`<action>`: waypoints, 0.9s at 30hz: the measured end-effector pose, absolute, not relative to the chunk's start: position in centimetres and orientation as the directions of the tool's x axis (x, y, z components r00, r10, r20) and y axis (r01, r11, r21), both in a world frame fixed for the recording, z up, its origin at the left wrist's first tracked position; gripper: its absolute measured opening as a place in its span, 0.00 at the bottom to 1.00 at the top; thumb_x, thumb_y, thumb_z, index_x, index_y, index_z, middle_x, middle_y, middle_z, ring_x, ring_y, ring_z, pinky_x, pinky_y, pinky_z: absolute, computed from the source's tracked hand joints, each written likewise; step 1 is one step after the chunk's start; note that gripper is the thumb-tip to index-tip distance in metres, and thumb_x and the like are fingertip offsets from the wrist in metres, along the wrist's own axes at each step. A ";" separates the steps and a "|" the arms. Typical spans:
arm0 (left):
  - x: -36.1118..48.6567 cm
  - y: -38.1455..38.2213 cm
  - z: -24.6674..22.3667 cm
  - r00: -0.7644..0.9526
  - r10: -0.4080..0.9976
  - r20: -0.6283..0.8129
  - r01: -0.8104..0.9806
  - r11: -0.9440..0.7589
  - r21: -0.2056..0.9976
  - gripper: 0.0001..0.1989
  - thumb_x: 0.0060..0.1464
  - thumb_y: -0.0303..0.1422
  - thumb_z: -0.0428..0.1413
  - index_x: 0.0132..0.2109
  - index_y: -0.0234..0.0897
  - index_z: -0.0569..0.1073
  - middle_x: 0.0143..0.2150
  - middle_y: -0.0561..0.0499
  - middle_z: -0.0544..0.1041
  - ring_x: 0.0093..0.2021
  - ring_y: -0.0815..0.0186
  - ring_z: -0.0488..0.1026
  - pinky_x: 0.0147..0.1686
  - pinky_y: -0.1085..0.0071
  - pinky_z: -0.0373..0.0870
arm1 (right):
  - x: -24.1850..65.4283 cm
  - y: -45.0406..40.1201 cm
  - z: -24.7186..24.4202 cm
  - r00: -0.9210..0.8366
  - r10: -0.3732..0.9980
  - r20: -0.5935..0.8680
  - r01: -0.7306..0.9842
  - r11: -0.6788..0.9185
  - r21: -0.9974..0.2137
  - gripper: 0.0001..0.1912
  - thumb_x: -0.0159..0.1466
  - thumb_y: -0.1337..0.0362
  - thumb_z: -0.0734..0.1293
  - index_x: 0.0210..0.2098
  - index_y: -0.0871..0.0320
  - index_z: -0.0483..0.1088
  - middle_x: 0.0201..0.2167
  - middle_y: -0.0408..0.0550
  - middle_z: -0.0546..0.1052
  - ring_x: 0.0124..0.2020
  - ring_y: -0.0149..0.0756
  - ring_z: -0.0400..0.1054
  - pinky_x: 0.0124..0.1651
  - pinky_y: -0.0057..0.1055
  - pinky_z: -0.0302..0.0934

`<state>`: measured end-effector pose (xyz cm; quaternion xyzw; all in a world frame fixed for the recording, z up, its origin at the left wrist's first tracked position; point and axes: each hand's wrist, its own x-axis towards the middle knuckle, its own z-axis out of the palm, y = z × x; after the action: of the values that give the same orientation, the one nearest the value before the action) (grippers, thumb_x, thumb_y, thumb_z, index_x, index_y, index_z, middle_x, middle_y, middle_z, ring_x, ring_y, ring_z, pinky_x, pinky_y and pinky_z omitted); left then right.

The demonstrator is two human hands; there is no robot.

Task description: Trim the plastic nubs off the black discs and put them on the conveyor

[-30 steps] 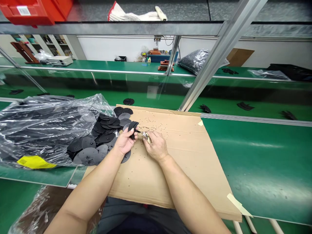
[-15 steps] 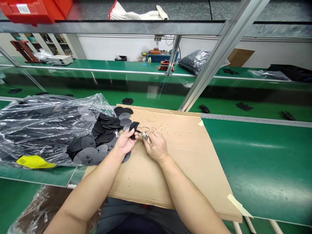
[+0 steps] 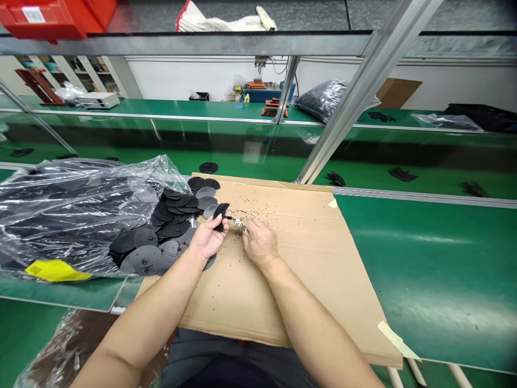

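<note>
My left hand (image 3: pixel 209 237) is closed on a black plastic disc (image 3: pixel 220 216), held tilted on edge above the cardboard. My right hand (image 3: pixel 260 241) is wrapped round a small pair of pliers (image 3: pixel 239 223) with shiny metal jaws. The jaws point left and meet the disc's right side; whether they are shut on it is too small to tell. A pile of black discs (image 3: pixel 176 228) lies to the left of my left hand, spilling from a clear plastic bag (image 3: pixel 81 210). Tiny dark bits (image 3: pixel 258 207) are scattered over the cardboard sheet (image 3: pixel 315 269) beneath both hands.
A yellow label (image 3: pixel 56 270) shows on the bag. Behind the cardboard runs a green belt (image 3: pixel 258 178) with scattered black parts (image 3: pixel 336 179). A slanted metal post (image 3: pixel 355 102) rises at the back right. Overhead is a shelf with a red bin (image 3: pixel 60 19) and a white glove (image 3: pixel 218 20).
My right hand has shifted very slightly, and the pliers' jaws stay at the disc. My left hand keeps its hold. The whole view has moved a touch.
</note>
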<state>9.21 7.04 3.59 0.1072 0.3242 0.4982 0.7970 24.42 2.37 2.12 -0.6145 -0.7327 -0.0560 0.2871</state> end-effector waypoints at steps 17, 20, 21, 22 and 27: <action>8.6 7.5 3.2 0.295 0.920 -0.259 -0.664 0.393 0.637 0.14 0.49 0.26 0.62 0.43 0.39 0.68 0.33 0.53 0.74 0.28 0.70 0.73 0.25 0.75 0.70 | 24.4 2.6 1.5 0.040 0.843 0.537 0.802 0.294 -0.520 0.10 0.61 0.67 0.62 0.41 0.57 0.71 0.32 0.48 0.73 0.34 0.38 0.66 0.40 0.31 0.63; 8.4 7.6 3.3 0.288 0.910 -0.299 -0.635 0.415 0.651 0.17 0.48 0.27 0.63 0.45 0.39 0.69 0.31 0.54 0.72 0.23 0.74 0.69 0.17 0.81 0.61 | 24.2 2.5 1.6 0.003 0.851 0.526 0.809 0.307 -0.501 0.09 0.61 0.67 0.62 0.40 0.57 0.72 0.31 0.48 0.73 0.34 0.37 0.66 0.41 0.30 0.62; 8.4 7.7 3.3 0.296 0.903 -0.312 -0.630 0.430 0.647 0.17 0.48 0.28 0.63 0.45 0.39 0.69 0.31 0.54 0.71 0.23 0.75 0.68 0.16 0.82 0.58 | 24.2 2.4 1.7 -0.014 0.858 0.514 0.810 0.311 -0.497 0.09 0.61 0.66 0.62 0.40 0.57 0.72 0.31 0.48 0.74 0.34 0.37 0.67 0.41 0.30 0.62; 8.3 7.7 3.2 0.314 0.894 -0.320 -0.626 0.448 0.638 0.16 0.48 0.28 0.63 0.44 0.39 0.69 0.30 0.54 0.70 0.22 0.75 0.67 0.15 0.83 0.56 | 24.1 2.4 1.7 -0.037 0.866 0.498 0.809 0.319 -0.495 0.10 0.61 0.66 0.62 0.40 0.56 0.72 0.31 0.48 0.74 0.34 0.37 0.67 0.42 0.30 0.63; 8.2 7.6 3.0 0.455 0.843 -0.287 -0.584 0.525 0.620 0.13 0.50 0.28 0.60 0.44 0.36 0.70 0.27 0.55 0.67 0.17 0.78 0.59 0.13 0.82 0.50 | 23.9 2.1 2.0 -0.170 0.890 0.423 0.783 0.383 -0.490 0.13 0.60 0.67 0.63 0.45 0.56 0.71 0.36 0.48 0.76 0.38 0.37 0.69 0.45 0.30 0.63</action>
<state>8.15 7.56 3.01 0.2229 0.2915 0.4334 0.8231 23.93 2.14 1.98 -0.5498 -0.7607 0.0797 0.3357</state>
